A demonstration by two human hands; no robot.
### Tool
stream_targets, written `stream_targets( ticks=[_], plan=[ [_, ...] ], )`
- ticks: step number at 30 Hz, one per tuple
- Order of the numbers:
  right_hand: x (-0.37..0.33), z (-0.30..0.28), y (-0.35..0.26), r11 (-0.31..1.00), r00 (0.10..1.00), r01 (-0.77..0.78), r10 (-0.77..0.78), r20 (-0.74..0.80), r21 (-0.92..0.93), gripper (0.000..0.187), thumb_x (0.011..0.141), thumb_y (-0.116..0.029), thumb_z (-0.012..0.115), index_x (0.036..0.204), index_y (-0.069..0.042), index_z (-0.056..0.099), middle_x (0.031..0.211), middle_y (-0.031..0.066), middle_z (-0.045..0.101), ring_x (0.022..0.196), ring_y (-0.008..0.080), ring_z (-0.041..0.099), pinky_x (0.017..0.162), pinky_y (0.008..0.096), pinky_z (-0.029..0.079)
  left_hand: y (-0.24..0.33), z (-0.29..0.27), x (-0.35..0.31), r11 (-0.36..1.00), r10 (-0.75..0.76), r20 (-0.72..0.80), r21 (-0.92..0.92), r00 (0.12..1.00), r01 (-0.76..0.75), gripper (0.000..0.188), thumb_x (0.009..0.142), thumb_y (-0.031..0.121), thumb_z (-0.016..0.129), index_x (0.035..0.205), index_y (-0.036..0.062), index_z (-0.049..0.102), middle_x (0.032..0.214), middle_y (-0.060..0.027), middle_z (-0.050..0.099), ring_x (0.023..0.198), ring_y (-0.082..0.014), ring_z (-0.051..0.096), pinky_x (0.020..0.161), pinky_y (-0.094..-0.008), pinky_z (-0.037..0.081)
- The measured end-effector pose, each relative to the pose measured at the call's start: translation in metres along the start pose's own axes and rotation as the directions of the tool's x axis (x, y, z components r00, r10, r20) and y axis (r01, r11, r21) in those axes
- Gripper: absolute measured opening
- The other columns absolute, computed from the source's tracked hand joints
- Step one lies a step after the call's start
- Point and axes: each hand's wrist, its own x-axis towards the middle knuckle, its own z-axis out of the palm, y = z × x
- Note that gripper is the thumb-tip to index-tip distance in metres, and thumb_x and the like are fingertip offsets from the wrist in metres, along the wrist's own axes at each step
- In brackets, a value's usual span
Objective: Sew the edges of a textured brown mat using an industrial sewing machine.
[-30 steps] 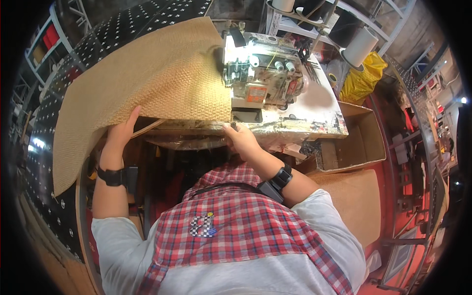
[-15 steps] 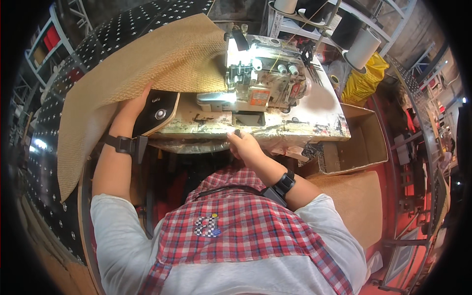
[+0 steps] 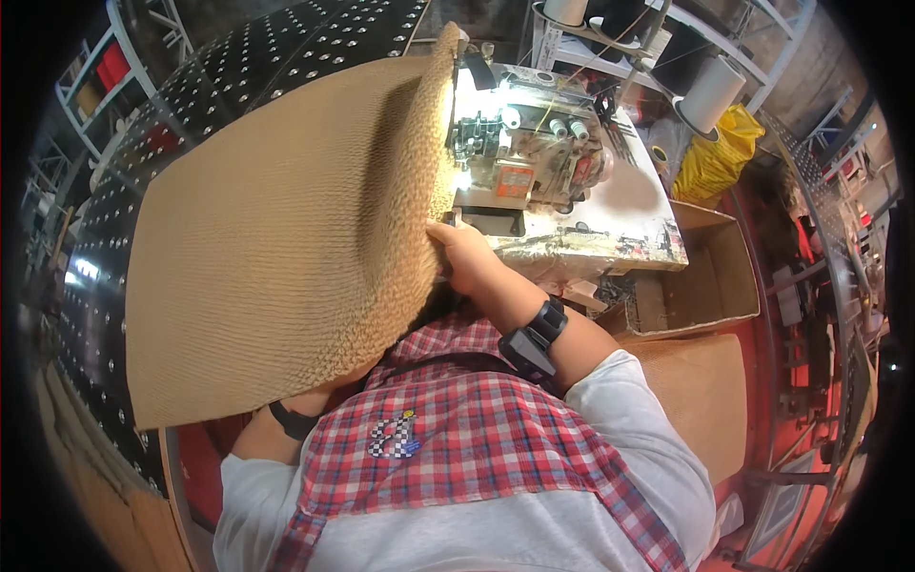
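Note:
A large tan woven mat (image 3: 257, 238) spreads over the left side, its right edge curled up and standing against the overlock sewing machine (image 3: 524, 143). My left forearm (image 3: 272, 434) goes in under the mat's near edge, and the mat hides the left hand. At the front of the machine, my right hand (image 3: 467, 253) is closed, with its thumb at the mat's curled edge. Part of a small dark thing (image 3: 448, 219) shows by the right thumb and index finger; its kind cannot be made out. The machine's lamp lights the needle area, partly covered by the mat.
A black table with shiny studs (image 3: 243, 71) lies behind and left of the mat. Thread cones (image 3: 713, 93) stand at the back right, above a yellow bag (image 3: 720, 157). An open cardboard box (image 3: 710, 276) is right of the machine table (image 3: 634, 214), with another tan piece (image 3: 691, 400) below.
The mat has turned, its right edge now curling up and its near part covering the table front. My left arm has drawn back toward me beneath it. My right hand has moved slightly up to its edge.

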Motion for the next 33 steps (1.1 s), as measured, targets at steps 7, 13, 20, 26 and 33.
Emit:
stream_targets(
  ticks=[7, 13, 20, 26, 33],
  plan=[
    [-0.013, -0.025, 0.001, 0.994, 0.997, -0.03, 0.037, -0.067, 0.102, 0.026, 0.084, -0.017, 0.048, 0.104, 0.001, 0.048, 0.092, 0.0117, 0.058, 0.077, 0.0208, 0.057, 0.069, 0.0341, 0.047, -0.039, -0.062, -0.122, 0.124, -0.847, 0.278, -0.724, 0.452, 0.679, 0.044, 0.08, 0.029, 0.054, 0.118, 0.0091, 0.046, 0.121, -0.0128, 0.045, 0.109, -0.0257, 0.043, 0.09, -0.0373, 0.036],
    [-0.007, -0.016, -0.005, 0.999, 0.978, -0.014, 0.006, -0.206, -0.039, 0.024, 0.082, -0.017, 0.05, 0.097, 0.001, 0.05, 0.085, 0.0121, 0.058, 0.07, 0.0222, 0.058, 0.056, 0.0326, 0.048, -0.091, -0.124, -0.106, -0.3, -0.937, 0.246, -0.931, 0.249, -0.209, 0.049, 0.08, 0.033, 0.053, 0.122, 0.0107, 0.042, 0.124, -0.0126, 0.042, 0.114, -0.0264, 0.039, 0.094, -0.0386, 0.032],
    [0.008, -0.027, 0.004, 0.998, 0.966, 0.047, -0.057, -0.252, -0.047, 0.026, 0.081, -0.02, 0.052, 0.097, 0.0, 0.052, 0.083, 0.0102, 0.059, 0.066, 0.0195, 0.057, 0.053, 0.0303, 0.046, -0.205, -0.094, -0.046, 0.162, -0.976, -0.215, -0.807, -0.028, 0.567, 0.06, 0.077, 0.022, 0.057, 0.126, -0.0019, 0.031, 0.125, -0.018, 0.035, 0.107, -0.0282, 0.045, 0.085, -0.0389, 0.04],
    [0.007, -0.026, -0.004, 0.998, 0.981, 0.052, -0.056, -0.186, -0.026, 0.027, 0.083, -0.024, 0.053, 0.095, 0.0, 0.053, 0.083, 0.0088, 0.059, 0.067, 0.0195, 0.058, 0.055, 0.0306, 0.048, -0.186, -0.079, -0.071, -0.173, -0.984, 0.17, -0.984, -0.057, 0.048, 0.062, 0.075, 0.024, 0.058, 0.126, 0.0, 0.031, 0.124, -0.0166, 0.037, 0.106, -0.0295, 0.046, 0.086, -0.0412, 0.039],
    [0.01, -0.025, 0.011, 0.989, 0.995, 0.07, -0.058, -0.087, 0.132, 0.03, 0.084, -0.022, 0.051, 0.102, 0.002, 0.048, 0.091, 0.0127, 0.057, 0.077, 0.023, 0.059, 0.063, 0.0354, 0.05, -0.083, -0.107, -0.065, -0.261, -0.962, 0.273, -0.934, -0.019, -0.243, 0.06, 0.08, 0.039, 0.049, 0.127, 0.0059, 0.032, 0.126, -0.0098, 0.038, 0.115, -0.0269, 0.038, 0.093, -0.0418, 0.032]
  ],
)
